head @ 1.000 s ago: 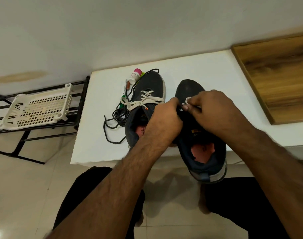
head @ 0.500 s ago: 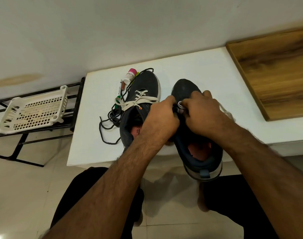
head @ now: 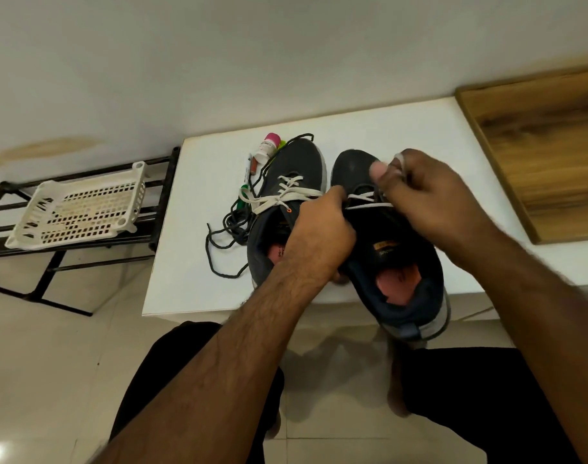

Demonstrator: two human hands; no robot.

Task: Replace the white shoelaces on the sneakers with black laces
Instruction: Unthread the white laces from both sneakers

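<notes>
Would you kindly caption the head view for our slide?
Left hand steadies the right sneaker while right hand pulls its white lace loose.

Count: 2 sneakers [head: 285,195] [head: 396,256], both w/ white laces [head: 282,195] [head: 369,200]. 1 black lace pile [head: 229,229], 1 pink-cap bottle [head: 267,149], 1 pen [head: 249,169], 1 basket [head: 81,209], 1 rack [head: 162,199], 1 wood board [head: 547,152], 2 hands [head: 322,229] [head: 423,192].

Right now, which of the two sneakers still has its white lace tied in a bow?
The left sneaker, resting on the table beside the black laces. The right sneaker, gripped by the left hand, has its lace being pulled by the right hand.
</notes>
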